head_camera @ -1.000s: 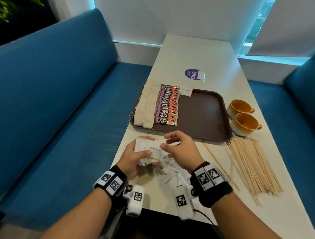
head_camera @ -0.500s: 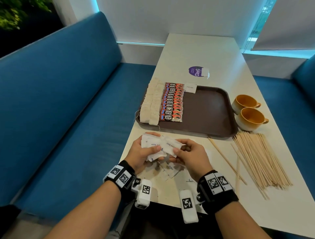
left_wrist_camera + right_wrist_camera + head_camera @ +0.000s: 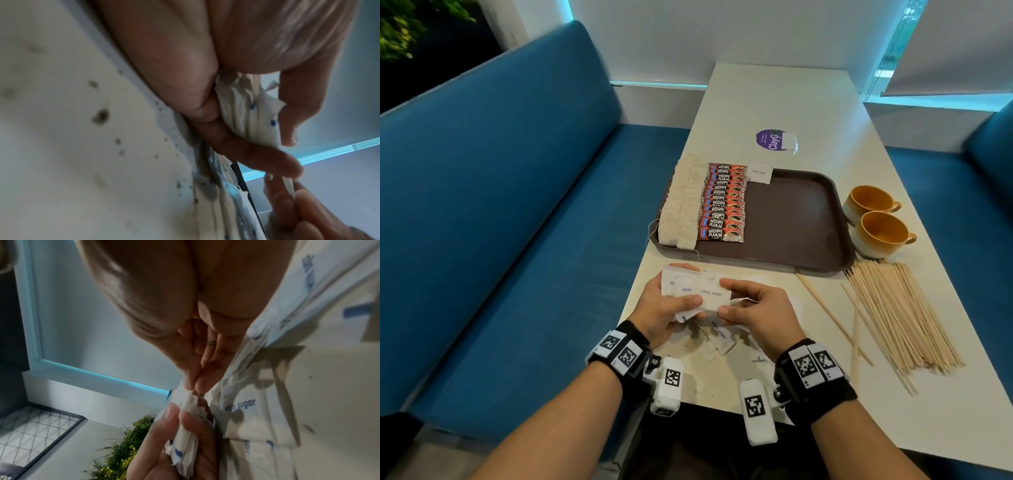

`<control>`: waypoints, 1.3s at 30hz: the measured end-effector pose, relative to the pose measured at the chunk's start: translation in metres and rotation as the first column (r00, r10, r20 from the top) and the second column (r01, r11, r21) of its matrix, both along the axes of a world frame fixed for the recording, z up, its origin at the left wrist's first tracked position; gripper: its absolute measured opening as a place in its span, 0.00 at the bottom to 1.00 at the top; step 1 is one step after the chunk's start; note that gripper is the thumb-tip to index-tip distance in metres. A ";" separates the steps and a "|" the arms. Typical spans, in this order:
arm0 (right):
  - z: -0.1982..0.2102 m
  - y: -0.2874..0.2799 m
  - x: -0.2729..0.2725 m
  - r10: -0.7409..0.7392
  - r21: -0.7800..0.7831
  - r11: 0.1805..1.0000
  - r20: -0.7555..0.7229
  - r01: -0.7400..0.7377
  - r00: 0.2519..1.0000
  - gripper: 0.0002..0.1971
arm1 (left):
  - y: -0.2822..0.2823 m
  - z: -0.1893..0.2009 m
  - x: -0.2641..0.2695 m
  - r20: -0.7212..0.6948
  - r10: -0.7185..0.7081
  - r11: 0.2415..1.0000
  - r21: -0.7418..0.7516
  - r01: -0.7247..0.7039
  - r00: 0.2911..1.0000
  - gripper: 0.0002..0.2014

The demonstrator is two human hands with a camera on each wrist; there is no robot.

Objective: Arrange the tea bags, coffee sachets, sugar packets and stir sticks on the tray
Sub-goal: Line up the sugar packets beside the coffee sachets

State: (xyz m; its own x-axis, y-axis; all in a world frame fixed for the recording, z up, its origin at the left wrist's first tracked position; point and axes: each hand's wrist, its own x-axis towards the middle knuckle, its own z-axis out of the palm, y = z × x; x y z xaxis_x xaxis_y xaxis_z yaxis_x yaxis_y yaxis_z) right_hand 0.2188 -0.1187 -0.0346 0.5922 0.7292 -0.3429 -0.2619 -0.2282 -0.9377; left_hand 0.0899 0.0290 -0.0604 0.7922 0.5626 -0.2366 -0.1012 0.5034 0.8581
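A fanned stack of white sugar packets [image 3: 697, 291] sits just above the table's near edge, held by both hands. My left hand [image 3: 664, 308] grips its left end, thumb on top. My right hand [image 3: 753, 310] pinches its right end [image 3: 188, 398]. The wrist views show the crumpled packet edges [image 3: 246, 112] between my fingers. More sugar packets [image 3: 719, 337] lie loose on the table under my hands. The brown tray [image 3: 801, 222] holds two rows of tea bags [image 3: 681, 202], a row of red coffee sachets [image 3: 722, 202] and one sugar packet [image 3: 760, 173]. Wooden stir sticks [image 3: 893, 315] lie in a pile right of my hands.
Two orange cups [image 3: 876, 222] stand right of the tray. A purple round sticker [image 3: 774, 138] lies on the white table [image 3: 774, 96] beyond it. Blue sofa seats [image 3: 500, 205] flank the table on both sides.
The packets in my hands have been squared up and spread into a fan. My right hand moved from reaching over the stack to pinching its right end.
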 end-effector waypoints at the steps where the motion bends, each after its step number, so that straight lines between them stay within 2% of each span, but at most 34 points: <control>1: -0.001 0.000 0.001 0.003 0.003 1.000 -0.014 -0.003 1.000 0.25 | 0.000 -0.002 0.000 0.000 0.003 1.000 0.001 -0.003 1.000 0.29; 7: 0.007 0.001 0.002 0.062 -0.009 0.998 0.052 -0.062 0.997 0.32 | 0.002 -0.002 0.002 -0.069 0.030 1.000 -0.006 -0.031 0.997 0.21; 9: 0.007 0.003 0.003 0.061 0.000 0.998 0.018 -0.061 0.998 0.32 | 0.002 -0.003 0.002 -0.092 0.041 0.999 0.008 -0.041 0.995 0.21; 12: 0.002 0.006 0.004 0.041 -0.003 0.999 -0.036 -0.041 0.999 0.23 | 0.003 -0.004 0.002 -0.065 0.054 0.999 -0.004 -0.054 0.996 0.19; 17: 0.011 0.008 0.022 0.056 -0.068 0.996 0.004 -0.056 0.998 0.11 | 0.003 -0.005 0.003 -0.079 0.038 0.998 -0.037 -0.041 0.996 0.20; 21: 0.025 0.027 0.075 -0.043 -0.022 0.999 0.113 0.045 0.993 0.09 | 0.009 -0.016 -0.001 -0.003 -0.036 0.998 -0.058 0.036 0.999 0.28; 25: 0.030 0.066 0.157 -0.145 -0.018 0.989 0.138 0.149 0.980 0.09 | 0.010 -0.013 0.002 0.047 -0.046 0.994 -0.093 0.051 0.998 0.28; 28: 0.026 0.093 0.213 -0.158 -0.095 0.980 0.143 0.173 0.977 0.08 | 0.008 -0.010 0.004 0.039 -0.040 0.995 -0.094 0.044 0.998 0.27; 30: 0.022 0.108 0.242 -0.155 -0.153 0.972 0.166 0.180 0.974 0.11 | 0.008 -0.008 0.004 0.035 -0.040 0.994 -0.098 0.043 0.999 0.27; 33: 0.017 0.130 0.270 -0.115 -0.215 0.961 0.252 0.172 0.961 0.18 | 0.008 -0.008 0.004 0.037 -0.047 0.993 -0.104 0.050 0.998 0.26; 39: 0.008 0.166 0.293 -0.097 -0.316 0.922 0.371 0.224 0.924 0.09 | 0.011 -0.018 0.004 0.038 -0.030 0.993 -0.113 0.034 0.999 0.26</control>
